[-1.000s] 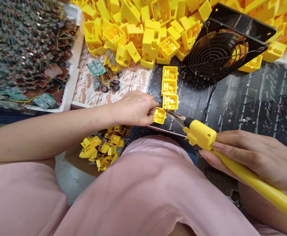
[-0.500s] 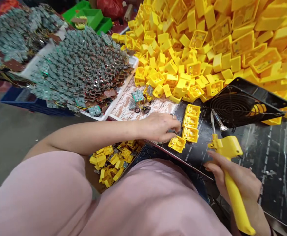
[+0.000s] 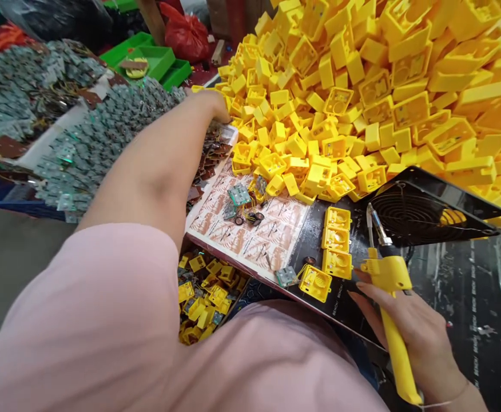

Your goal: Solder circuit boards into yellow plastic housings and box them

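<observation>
Your left hand has reached away, fingers hidden, leaving the square grey-green circuit board untouched beside the open yellow plastic box on the tabletop; your right hand grips the yellow soldering gun.

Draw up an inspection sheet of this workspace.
Surface: black bench top, marked with white streaks; patterned sheet at left.
Job's things: three open yellow cases in a row; fourth case near the bench edge, circuit board beside it.
Clutter: heaped cases; wired boards on the sheet; black fan.
Hands: left hand at the heap's edge, fingers hidden; right hand grips a yellow soldering tool, tip apart from the cases.
Cables: thin wires among the wired boards; tool's cord, nothing seen.
Surroundings: packed circuit boards, green trays, red bag; more cases below bench level.
</observation>
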`<state>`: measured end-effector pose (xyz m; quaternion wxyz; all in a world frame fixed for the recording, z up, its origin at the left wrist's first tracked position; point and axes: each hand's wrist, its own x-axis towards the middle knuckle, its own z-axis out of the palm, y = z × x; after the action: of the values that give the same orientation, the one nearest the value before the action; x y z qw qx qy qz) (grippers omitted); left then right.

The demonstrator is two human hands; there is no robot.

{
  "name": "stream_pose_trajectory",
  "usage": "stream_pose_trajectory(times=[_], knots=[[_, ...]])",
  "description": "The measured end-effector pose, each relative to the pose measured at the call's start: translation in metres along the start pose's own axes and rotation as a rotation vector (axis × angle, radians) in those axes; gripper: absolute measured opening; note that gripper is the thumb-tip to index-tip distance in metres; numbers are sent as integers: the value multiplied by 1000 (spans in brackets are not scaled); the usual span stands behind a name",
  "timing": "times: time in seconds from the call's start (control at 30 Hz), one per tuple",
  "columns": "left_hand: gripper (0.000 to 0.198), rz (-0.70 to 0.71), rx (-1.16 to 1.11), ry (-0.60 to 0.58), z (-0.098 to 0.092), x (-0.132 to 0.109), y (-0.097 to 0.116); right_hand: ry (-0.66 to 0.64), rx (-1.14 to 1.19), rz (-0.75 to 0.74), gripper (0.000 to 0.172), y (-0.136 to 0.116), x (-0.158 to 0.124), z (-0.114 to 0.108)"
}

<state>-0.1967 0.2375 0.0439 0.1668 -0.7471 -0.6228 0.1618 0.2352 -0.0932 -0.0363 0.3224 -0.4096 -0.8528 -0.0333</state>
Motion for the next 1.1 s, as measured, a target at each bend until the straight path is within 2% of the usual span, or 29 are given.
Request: stream_pose_trajectory(times=[0.07, 0.13, 0.2, 0.3, 0.4, 0.47, 0.5, 0.57, 0.6, 0.67, 0.77, 0.87, 0.93, 1.03, 1.1], knots=[[60, -209, -165, -67, -3, 1, 6, -27, -20, -46, 21, 4, 0, 0], [41, -315, -320, -49, -12, -7, 7, -71, -31, -79, 13, 9, 1, 1], [31, -347, -456, 55, -22, -22, 2, -89, -17, -95, 12, 13, 2, 5], [34, -420, -621, 275, -36, -46, -4, -82, 13, -100, 16, 15, 5, 13], [34, -404, -864, 491, -46, -65, 7, -92, -24, -74, 19, 14, 6, 19], [31, -276, -1116, 584, -53, -77, 26, -82, -68, -66, 20, 11, 5, 21], [28, -185, -1234, 562, -56, -84, 39, -72, -78, -56, 21, 9, 5, 21], [37, 15, -1418, 379, -62, -101, 68, -61, -83, -29, 21, 4, 3, 22], [40, 85, -1510, 257, -63, -109, 84, -59, -79, -11, 22, 2, 2, 22], [37, 168, -1701, 115, -63, -127, 117, -53, -72, 22, 22, -4, -2, 21], [26, 317, -1820, 94, -49, -152, 161, -22, -51, 56, 24, -12, -9, 18], [18, 493, -1707, 222, -20, -175, 191, 33, -8, 112, 32, -13, -17, 13], [12, 654, -1510, 328, 2, -188, 197, 50, 27, 155, 37, -10, -19, 11], [20, 895, -1088, 403, 25, -199, 189, -8, 57, 151, 40, -1, -18, 13], [27, 970, -918, 391, 28, -201, 178, -62, 72, 127, 41, 5, -16, 17]])
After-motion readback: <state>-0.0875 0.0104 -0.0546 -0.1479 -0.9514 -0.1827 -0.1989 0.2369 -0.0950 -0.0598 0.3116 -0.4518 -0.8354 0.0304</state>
